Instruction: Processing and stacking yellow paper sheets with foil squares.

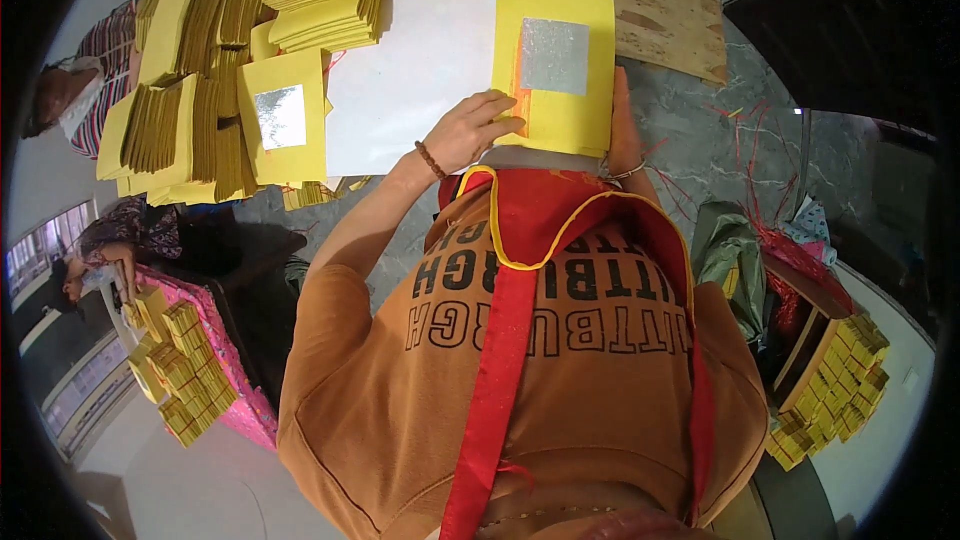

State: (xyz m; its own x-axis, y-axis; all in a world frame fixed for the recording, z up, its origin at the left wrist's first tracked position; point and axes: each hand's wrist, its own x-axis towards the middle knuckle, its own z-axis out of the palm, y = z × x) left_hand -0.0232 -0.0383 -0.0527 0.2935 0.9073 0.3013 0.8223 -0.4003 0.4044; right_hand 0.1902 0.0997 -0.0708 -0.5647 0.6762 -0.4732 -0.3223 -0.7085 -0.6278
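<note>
On the white table top, a yellow joss paper sheet (570, 125) with a silver foil square and an orange-red strip lies in front of me, at the near edge. My left hand (470, 130) rests on its left edge, fingers stretched out over the orange-red strip. Against the right edge stands my right hand (625, 125), its straight fingers along the side and partly hidden by the paper. Whether more sheets lie beneath is hard to tell. Farther left is a second yellow joss paper (270, 162) with a silver square, beside fanned yellow bundles (160, 135).
Yellow paper stacks (320, 15) crowd the table's far left; a plywood board (665, 15) adjoins its right. Red strings (755, 155) hang at the right near a green bag (728, 255). More yellow bundles (835, 385) sit lower right. Another person (120, 240) is by a pink-covered table (225, 360).
</note>
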